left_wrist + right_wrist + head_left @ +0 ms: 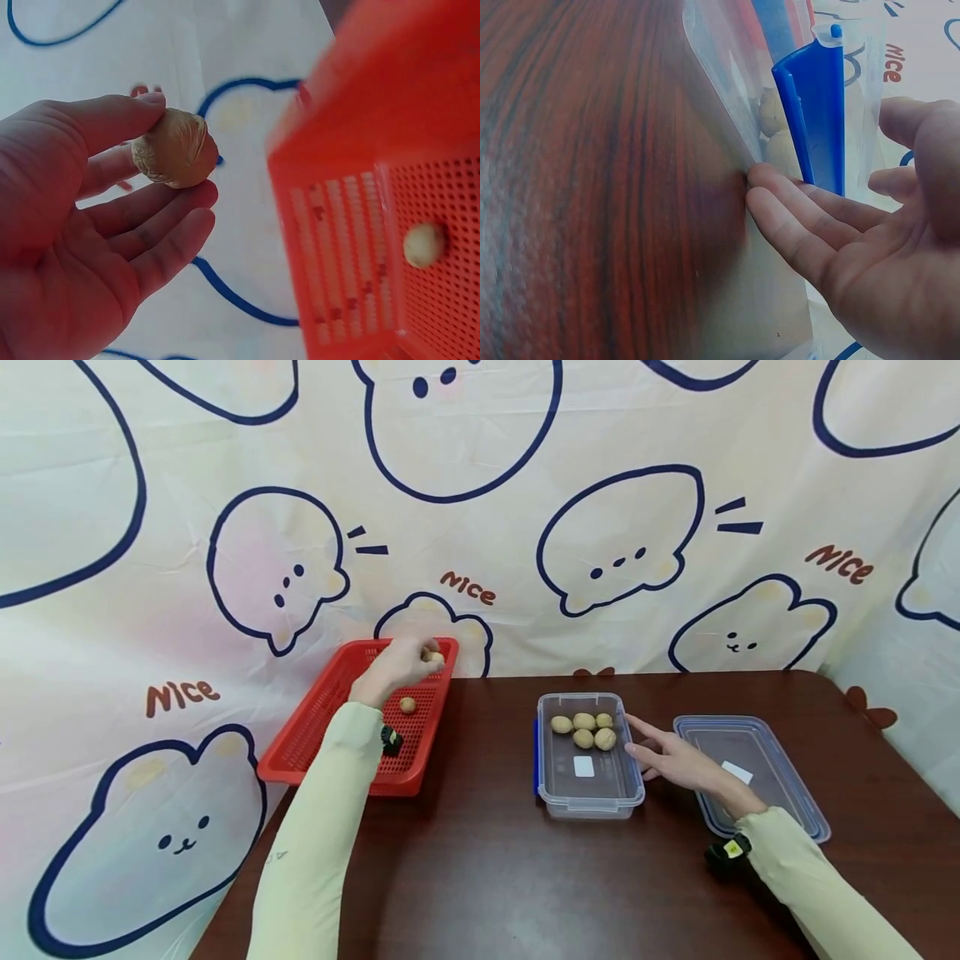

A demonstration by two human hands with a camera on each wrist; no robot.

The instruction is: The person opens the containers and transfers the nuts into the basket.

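Walnut (175,148): visibly wrinkled from left wrist, not head.

Before me, a pale cloth (465,539) printed with blue-outlined cartoon figures (750,631) and the word "Nice" (182,696) hangs behind a dark, wood-grained table (480,827) that catches a soft sheen of light (525,931).

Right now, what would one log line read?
Left hand: pinches ball | right hand: at box | box: five balls, lid off | basket: one ball in view
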